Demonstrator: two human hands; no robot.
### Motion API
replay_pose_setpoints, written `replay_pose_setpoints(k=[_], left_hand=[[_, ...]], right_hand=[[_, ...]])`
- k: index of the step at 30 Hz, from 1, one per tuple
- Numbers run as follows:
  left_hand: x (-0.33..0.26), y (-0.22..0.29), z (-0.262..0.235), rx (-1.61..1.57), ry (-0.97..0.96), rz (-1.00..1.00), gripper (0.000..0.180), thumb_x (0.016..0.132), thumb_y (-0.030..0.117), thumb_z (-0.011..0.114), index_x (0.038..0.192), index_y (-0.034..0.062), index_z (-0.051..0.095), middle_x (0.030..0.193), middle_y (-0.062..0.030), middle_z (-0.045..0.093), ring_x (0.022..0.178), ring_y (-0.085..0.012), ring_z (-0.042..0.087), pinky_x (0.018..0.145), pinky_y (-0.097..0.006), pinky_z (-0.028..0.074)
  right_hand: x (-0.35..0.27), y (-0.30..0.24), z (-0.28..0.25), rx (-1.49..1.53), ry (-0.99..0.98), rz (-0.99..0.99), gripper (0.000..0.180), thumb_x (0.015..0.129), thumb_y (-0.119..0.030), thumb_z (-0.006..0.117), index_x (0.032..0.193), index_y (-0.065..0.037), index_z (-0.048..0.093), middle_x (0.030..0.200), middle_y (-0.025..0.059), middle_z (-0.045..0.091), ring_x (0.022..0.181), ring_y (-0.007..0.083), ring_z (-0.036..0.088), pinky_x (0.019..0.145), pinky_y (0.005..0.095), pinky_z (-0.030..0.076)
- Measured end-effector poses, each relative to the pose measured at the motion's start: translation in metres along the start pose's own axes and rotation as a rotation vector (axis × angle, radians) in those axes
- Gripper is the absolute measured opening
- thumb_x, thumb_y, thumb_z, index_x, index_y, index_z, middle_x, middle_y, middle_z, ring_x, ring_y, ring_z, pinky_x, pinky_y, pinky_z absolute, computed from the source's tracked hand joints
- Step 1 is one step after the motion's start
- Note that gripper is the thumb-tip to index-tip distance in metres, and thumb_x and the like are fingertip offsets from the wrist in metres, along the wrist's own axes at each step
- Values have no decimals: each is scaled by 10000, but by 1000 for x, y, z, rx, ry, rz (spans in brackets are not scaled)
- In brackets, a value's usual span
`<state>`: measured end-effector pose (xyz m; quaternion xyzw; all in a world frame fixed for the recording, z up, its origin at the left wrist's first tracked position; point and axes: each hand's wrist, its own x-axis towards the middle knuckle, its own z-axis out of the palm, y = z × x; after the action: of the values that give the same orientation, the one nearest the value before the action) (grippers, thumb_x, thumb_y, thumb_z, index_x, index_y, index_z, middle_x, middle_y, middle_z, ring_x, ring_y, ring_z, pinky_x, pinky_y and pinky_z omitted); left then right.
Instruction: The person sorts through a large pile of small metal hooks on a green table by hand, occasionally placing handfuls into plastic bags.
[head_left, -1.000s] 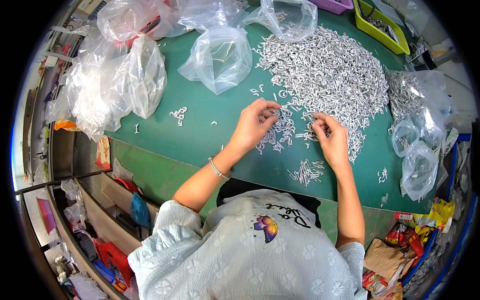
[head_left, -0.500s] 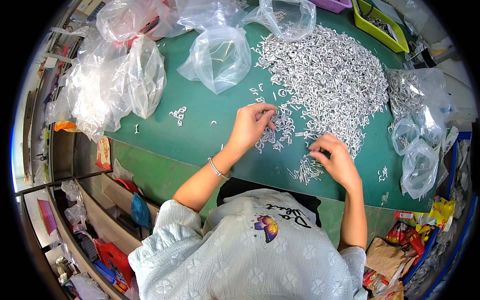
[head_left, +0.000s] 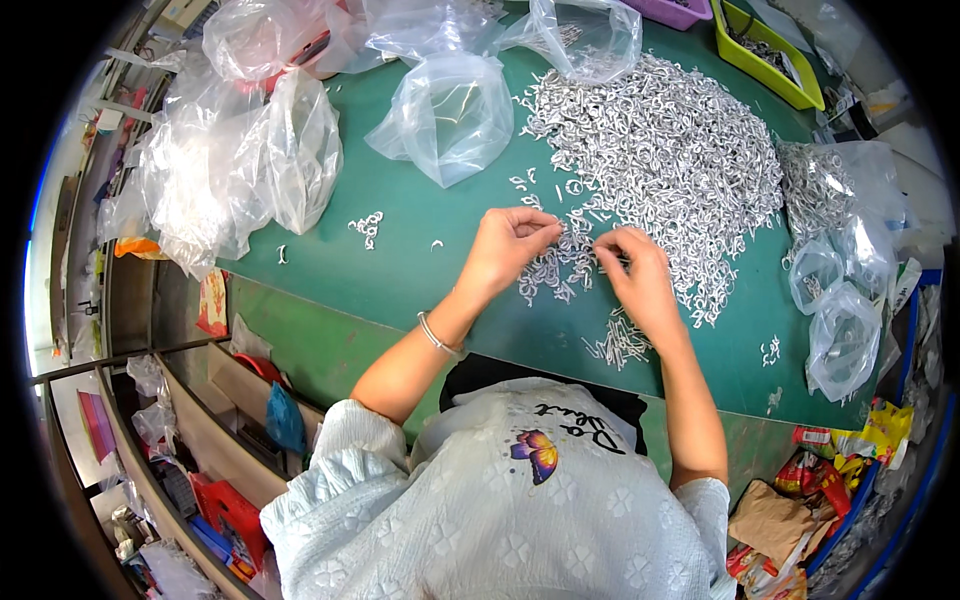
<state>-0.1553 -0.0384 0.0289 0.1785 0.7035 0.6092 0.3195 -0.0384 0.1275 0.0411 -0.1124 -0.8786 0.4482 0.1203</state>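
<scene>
A large heap of small silvery-white curved pieces [head_left: 660,150] covers the table's right half. At its near left edge lies a smaller cluster of them [head_left: 540,280]. Over that cluster my left hand [head_left: 508,250] has thumb and fingertips pinched together; whatever is between them is too small to make out. My right hand [head_left: 642,285] is close by on the right, its fingers curled toward the thumb at the heap's edge, and its fingertips hide what they may hold. Below my right hand sits a little pile of thin straight silvery pieces [head_left: 618,345].
Clear plastic bags [head_left: 205,165] crowd the left, and an opened clear bag [head_left: 445,120] stands at the back middle. More bags [head_left: 845,340] lie at the right edge. A yellow-green tray [head_left: 765,60] and a purple tray [head_left: 680,10] are far right. Loose pieces [head_left: 368,230] lie on the left.
My right hand has moved up and left, from above the straight pieces to near my left hand. My left hand stays over the cluster, thumb and fingers now closer together.
</scene>
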Motion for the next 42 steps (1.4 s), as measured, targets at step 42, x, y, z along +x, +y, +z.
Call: replay_pose_setpoints(k=[42], left_hand=[[-19,-18,11,847,70,573,377,750,78,730,1106,69,606,1142,-123,520,1057,-330,491,901,-400,429]], right_hand=[[-14,22,-21,-519,17,-270,210,747,-88,735,932,-61,639,1006,57,589,977,243,523,841,362,377]])
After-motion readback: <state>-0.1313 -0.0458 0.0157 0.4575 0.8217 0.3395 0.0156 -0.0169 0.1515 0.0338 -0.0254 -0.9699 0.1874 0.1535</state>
